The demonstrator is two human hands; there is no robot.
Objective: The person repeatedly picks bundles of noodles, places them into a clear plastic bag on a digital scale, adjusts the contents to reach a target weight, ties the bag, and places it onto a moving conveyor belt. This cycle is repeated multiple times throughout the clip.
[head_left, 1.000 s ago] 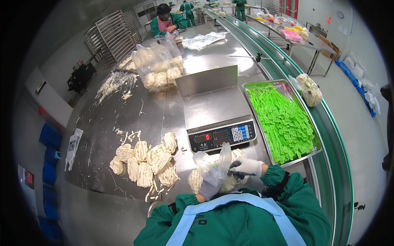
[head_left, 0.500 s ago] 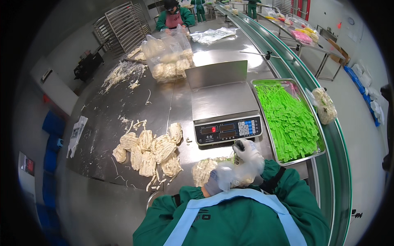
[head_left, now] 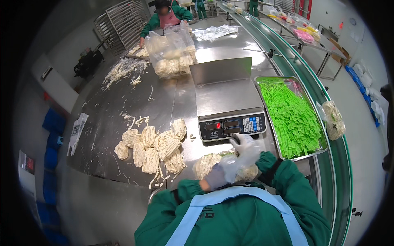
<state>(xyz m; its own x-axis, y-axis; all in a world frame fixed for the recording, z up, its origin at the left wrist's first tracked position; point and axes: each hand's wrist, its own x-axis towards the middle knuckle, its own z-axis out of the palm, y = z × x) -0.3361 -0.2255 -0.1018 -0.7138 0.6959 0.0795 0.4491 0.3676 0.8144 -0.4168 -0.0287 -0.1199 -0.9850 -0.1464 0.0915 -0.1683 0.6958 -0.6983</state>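
While eight noodle bundles lie beside one scale, the left hand and right hand grasp one bagged bundle.

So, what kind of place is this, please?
Probably a food packing room: a steel table with noodle bundles, a weighing scale, a tray of green ties and a conveyor.

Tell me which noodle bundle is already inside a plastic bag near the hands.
The bundle just below the scale, held by both gloved hands; the others lie bare in a pile to its left.
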